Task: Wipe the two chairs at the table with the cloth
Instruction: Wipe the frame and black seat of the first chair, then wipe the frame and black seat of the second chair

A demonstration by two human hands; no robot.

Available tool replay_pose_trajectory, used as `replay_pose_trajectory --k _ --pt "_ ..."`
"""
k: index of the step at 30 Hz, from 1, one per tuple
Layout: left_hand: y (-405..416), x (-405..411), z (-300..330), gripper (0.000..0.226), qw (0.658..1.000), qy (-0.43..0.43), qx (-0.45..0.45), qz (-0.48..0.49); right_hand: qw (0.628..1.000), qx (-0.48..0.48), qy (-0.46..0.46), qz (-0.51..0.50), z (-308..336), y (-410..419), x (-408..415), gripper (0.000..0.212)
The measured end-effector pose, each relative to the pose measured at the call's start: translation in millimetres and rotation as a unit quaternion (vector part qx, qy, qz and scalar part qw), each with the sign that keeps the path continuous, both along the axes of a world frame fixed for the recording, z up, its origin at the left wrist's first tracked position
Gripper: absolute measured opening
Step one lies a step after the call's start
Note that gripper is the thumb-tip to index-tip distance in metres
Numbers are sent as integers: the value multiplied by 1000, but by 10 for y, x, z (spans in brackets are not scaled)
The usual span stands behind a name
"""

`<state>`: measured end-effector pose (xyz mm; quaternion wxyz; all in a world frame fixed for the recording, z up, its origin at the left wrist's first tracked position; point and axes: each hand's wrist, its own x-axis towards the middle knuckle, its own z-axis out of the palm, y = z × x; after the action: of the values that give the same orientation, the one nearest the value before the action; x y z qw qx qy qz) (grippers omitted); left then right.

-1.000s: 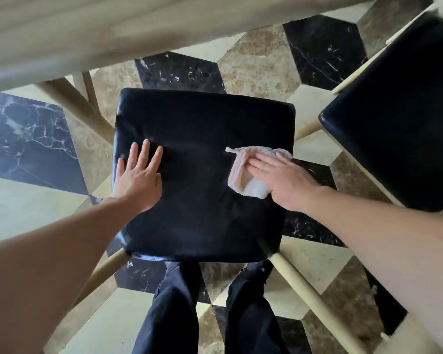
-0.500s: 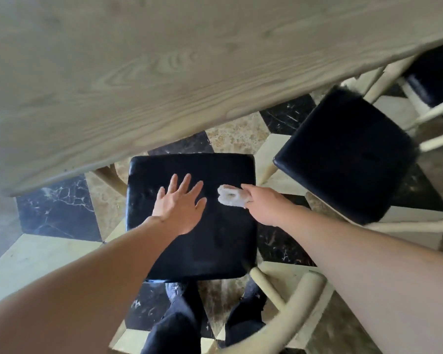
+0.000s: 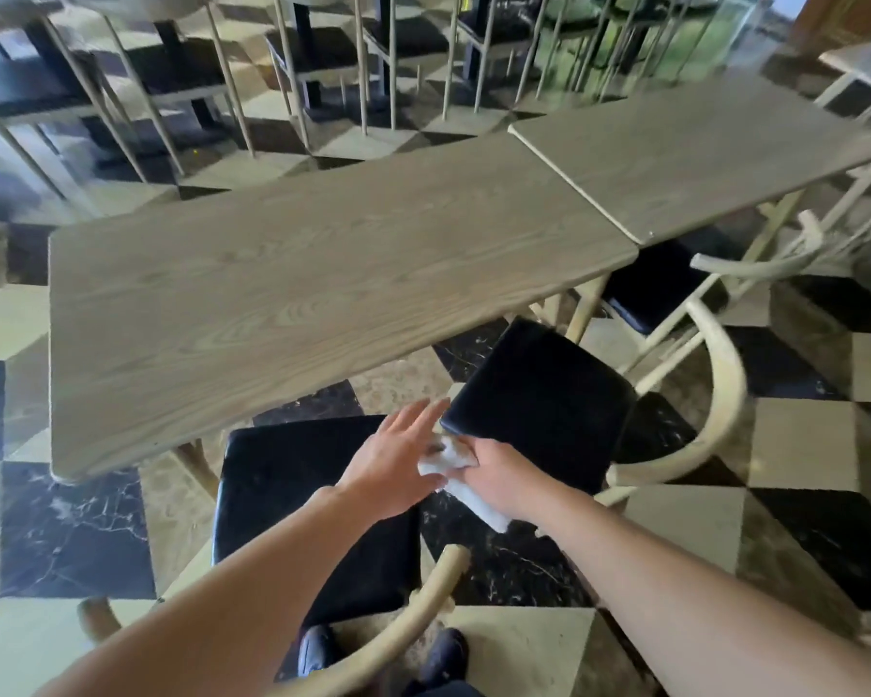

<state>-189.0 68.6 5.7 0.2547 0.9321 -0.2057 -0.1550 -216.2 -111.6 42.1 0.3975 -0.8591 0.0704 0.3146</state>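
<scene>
Between two black chairs [image 3: 318,500], right hand [image 3: 499,475] grips cloth [image 3: 456,472]; left hand [image 3: 396,462] fingers spread, touching it

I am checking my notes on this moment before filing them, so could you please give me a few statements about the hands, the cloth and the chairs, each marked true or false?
1. The right hand holds the white cloth. True.
2. The left hand is closed in a fist. False: its fingers are spread open, beside the cloth.
3. Both nearby chairs have black seats, the near chair seat and the right chair seat. True.
4. The cloth lies spread flat on the wooden table. False: it is bunched in the right hand, below the table edge, between the two seats.
5. Plates stand on the table. False: no plates show on it.
</scene>
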Motion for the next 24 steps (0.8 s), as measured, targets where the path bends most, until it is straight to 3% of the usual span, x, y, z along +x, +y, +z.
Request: replay_pose_trajectory --k 4,8,11,13,17,24 --pt "-364 -2 297 40 1000 0 -8 -30 1000 -18 -9 -2 282 -339 -221 43" --pt "-831 -50 491 20 996 52 -17 -72 997 -39 -8 -59 465 -779 -482 29" --pt "-1234 -100 573 16 991 56 -7 -121 994 -65 0 -92 557 -1081 -668 31" --pt "-1459 -158 567 25 989 53 -3 -139 992 -82 14 -94 582 -1267 -732 35" --pt "-2000 -259 407 23 989 63 -15 -135 987 -126 52 -84 543 -1823 -741 43" --pt "-2808 -221 -60 22 986 141 -87 5 989 -126 82 -10 229 -2929 -343 40"
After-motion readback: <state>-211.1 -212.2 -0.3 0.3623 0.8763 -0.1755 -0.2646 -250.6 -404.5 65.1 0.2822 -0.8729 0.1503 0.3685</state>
